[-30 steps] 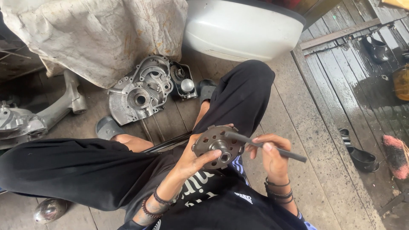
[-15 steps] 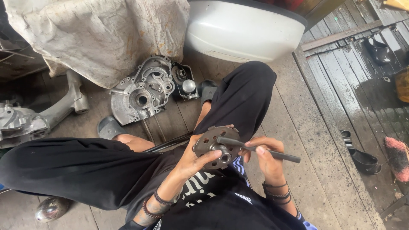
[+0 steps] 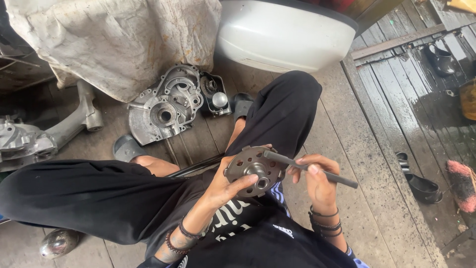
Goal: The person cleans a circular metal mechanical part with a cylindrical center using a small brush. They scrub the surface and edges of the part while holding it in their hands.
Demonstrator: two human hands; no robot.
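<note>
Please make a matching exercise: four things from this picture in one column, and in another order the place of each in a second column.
1. perforated metal disc
2. dark rod
3. engine casing
4. black sandal

a. on the wet planks, far right
b. in the right hand
c. in the left hand
d. on the floor by the cloth

Pairs: 1-c, 2-b, 3-d, 4-a

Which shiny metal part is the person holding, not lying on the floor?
The round disc with holes, held in the left hand. The big engine case and the long metal piece lie on the floor.
</note>
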